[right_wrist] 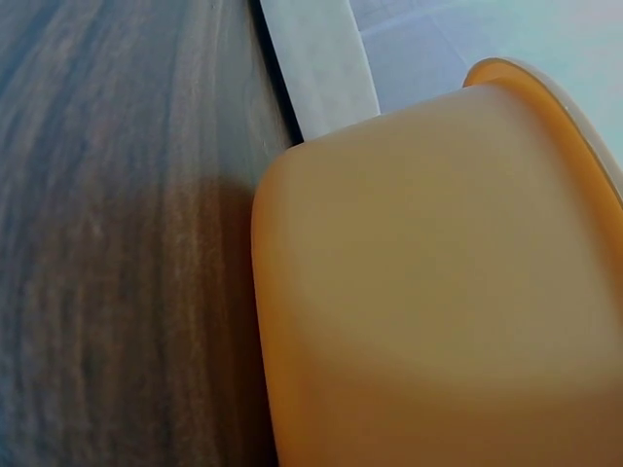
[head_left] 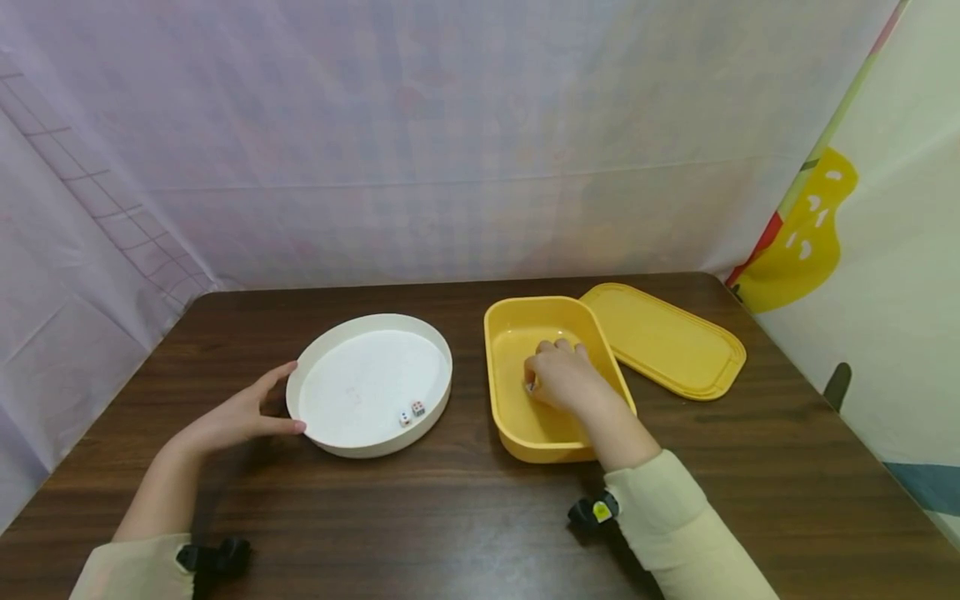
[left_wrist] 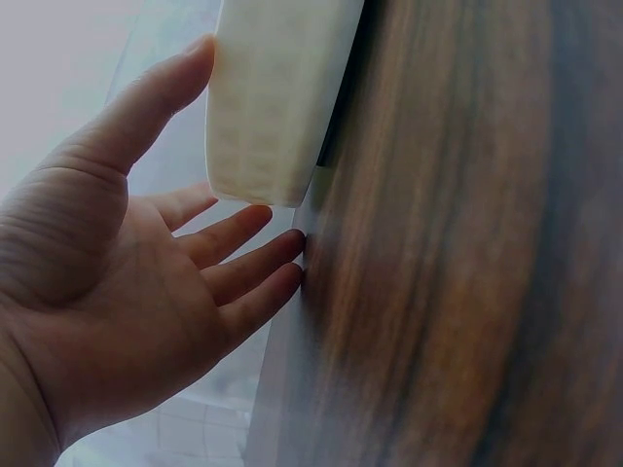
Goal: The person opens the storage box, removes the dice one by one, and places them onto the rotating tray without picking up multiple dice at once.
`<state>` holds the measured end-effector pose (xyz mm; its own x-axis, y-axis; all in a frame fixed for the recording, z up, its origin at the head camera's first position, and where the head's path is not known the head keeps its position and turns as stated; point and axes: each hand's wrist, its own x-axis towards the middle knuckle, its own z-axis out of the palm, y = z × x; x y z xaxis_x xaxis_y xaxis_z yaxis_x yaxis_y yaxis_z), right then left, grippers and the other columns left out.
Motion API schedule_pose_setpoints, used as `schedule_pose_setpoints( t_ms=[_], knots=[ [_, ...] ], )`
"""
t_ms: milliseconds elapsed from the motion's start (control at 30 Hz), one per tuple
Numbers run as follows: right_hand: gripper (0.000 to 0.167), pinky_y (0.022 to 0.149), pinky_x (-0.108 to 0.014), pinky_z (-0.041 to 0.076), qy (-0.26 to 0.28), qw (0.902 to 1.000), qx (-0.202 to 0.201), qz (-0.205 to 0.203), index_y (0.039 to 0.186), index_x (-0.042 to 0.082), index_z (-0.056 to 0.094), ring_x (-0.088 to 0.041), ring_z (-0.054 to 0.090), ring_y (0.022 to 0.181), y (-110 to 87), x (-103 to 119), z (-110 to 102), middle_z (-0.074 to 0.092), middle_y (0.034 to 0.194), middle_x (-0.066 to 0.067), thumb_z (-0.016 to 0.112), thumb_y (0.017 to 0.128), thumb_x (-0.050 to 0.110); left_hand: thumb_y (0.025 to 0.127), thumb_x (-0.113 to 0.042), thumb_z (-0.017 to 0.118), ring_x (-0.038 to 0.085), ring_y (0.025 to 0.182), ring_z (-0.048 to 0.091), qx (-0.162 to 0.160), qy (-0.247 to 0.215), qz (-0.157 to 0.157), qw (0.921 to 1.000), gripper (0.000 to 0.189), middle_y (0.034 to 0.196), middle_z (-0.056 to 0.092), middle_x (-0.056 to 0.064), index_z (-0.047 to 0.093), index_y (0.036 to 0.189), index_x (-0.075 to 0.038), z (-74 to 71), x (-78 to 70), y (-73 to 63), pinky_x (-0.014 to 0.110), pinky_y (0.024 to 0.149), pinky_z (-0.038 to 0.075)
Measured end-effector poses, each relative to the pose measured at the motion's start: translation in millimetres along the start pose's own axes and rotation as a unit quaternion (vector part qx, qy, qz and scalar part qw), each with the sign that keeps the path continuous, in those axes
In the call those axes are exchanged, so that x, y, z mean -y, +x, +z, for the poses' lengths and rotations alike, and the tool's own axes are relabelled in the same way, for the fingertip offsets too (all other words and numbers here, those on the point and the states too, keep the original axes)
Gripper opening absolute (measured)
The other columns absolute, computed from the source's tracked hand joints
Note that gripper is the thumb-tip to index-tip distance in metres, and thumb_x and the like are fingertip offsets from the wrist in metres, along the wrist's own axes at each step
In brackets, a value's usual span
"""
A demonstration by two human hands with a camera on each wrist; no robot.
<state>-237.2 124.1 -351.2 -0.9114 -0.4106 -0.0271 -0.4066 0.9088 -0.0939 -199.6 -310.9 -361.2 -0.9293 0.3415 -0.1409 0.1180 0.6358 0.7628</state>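
Your curled right hand (head_left: 561,377) mostly hides the pale piece (head_left: 530,386) it pinches; your spread left hand (head_left: 231,418) touches the tray (head_left: 356,383).

Passable over the desk (head_left: 450,533) in front of the yellow box (head_left: 551,452) and, narrowly, between it and the white tray (head_left: 360,375) to its left, but obstructed inside by the right hand (head_left: 566,379).

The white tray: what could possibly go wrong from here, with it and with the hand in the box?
The left hand touches the side of the tray; a push there might slide it and make the two dice inside roll. The right hand seems to hold a small white thing, mostly hidden by the fingers, which could slip into the box.
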Motion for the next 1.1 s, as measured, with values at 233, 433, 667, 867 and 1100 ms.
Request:
schedule_pose_setpoints(
  t_ms=[233, 433, 667, 867, 1100],
  knots=[
    [0.002, 0.087, -0.054, 0.032, 0.000, 1.0000, -0.004, -0.002, 0.085, 0.014, 0.070, -0.033, 0.047, 0.096, 0.2, 0.1, -1.2, 0.055, 0.093, -0.007, 0.069, 0.084, 0.015, 0.080, -0.023, 0.078, 0.051, 0.136, 0.012, -0.002, 0.004, 0.002, 1.0000, 0.101, 0.152, 0.011, 0.032, 0.011, 0.151, 0.001, -0.2, 0.5, -0.1, 0.069, 0.099, 0.018],
    [0.004, 0.086, -0.054, 0.032, 0.000, 1.0000, -0.001, 0.001, 0.082, 0.016, 0.069, -0.033, 0.046, 0.096, 0.6, 0.6, -1.9, 0.054, 0.094, -0.007, 0.069, 0.085, 0.018, 0.080, -0.023, 0.078, 0.051, 0.136, 0.012, -0.002, 0.005, 0.001, 1.0000, 0.101, 0.152, 0.011, 0.032, 0.011, 0.151, 0.001, 0.0, 0.2, 0.0, 0.069, 0.099, 0.018],
    [0.004, 0.087, -0.054, 0.032, 0.003, 1.0000, -0.003, 0.004, 0.084, 0.016, 0.069, -0.033, 0.046, 0.099, -0.1, 1.5, -4.8, 0.055, 0.097, -0.008, 0.070, 0.086, 0.019, 0.081, -0.023, 0.078, 0.051, 0.136, 0.013, 0.001, 0.000, -0.001, 1.0000, 0.101, 0.152, 0.010, 0.032, 0.010, 0.152, 0.001, -0.2, 0.1, 0.1, 0.069, 0.099, 0.019],
    [0.004, 0.088, -0.055, 0.032, 0.000, 1.0000, -0.001, 0.003, 0.086, 0.017, 0.069, -0.034, 0.046, 0.102, -0.5, 2.4, -7.3, 0.055, 0.099, -0.008, 0.070, 0.086, 0.021, 0.081, -0.024, 0.077, 0.051, 0.136, 0.012, 0.001, 0.006, -0.002, 1.0000, 0.101, 0.152, 0.009, 0.031, 0.009, 0.152, 0.000, -0.2, -0.2, -0.1, 0.070, 0.098, 0.019],
    [0.004, 0.090, -0.056, 0.032, 0.002, 1.0000, -0.004, 0.001, 0.087, 0.016, 0.069, -0.035, 0.046, 0.103, -1.7, 3.7, -9.7, 0.055, 0.100, -0.009, 0.070, 0.086, 0.019, 0.081, -0.024, 0.077, 0.052, 0.136, 0.011, 0.001, 0.006, 0.004, 1.0000, 0.101, 0.152, 0.009, 0.031, 0.009, 0.152, 0.000, 0.0, -0.8, -0.3, 0.070, 0.098, 0.019]
  ],
)
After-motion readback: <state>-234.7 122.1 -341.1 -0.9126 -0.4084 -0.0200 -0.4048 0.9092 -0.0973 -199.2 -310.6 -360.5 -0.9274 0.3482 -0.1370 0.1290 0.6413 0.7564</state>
